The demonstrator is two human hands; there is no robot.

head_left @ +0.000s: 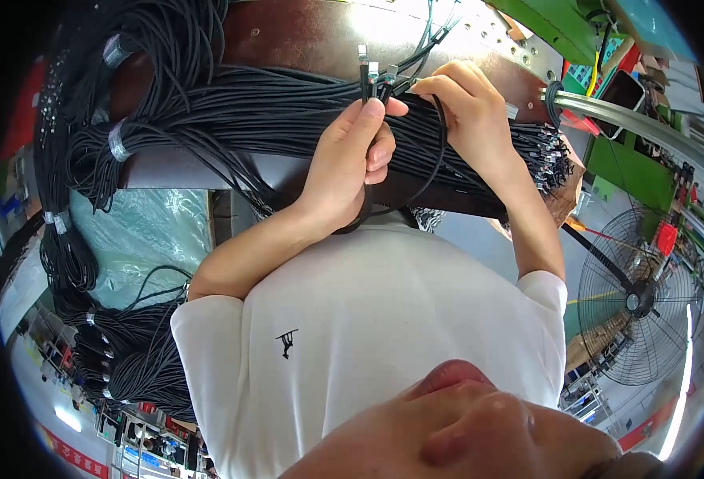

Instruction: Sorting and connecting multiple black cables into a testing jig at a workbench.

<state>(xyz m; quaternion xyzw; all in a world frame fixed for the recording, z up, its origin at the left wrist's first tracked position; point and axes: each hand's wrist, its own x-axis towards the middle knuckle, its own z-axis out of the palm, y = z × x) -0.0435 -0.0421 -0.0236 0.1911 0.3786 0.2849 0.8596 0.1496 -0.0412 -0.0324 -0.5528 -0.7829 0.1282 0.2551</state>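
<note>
My left hand [350,152] is closed round several black cables [365,195], whose metal plug ends [373,70] stick up above the thumb. To its right, my right hand [473,108] pinches one black cable [442,148] near its end, close beside those plugs. That cable loops down from the right fingers toward the left hand. Beneath both hands a thick bundle of black cables [264,108] lies along the dark brown table [288,40]. Its many plug ends [550,156] fan out at the right edge.
Tied cable coils [116,144] hang over the table's left side, with more cable bundles [140,367] below. A metal rail [631,112] and green machine parts [631,172] stand at the right. A black fan [635,299] is at the lower right. Pale green plastic sheeting [148,239] lies left.
</note>
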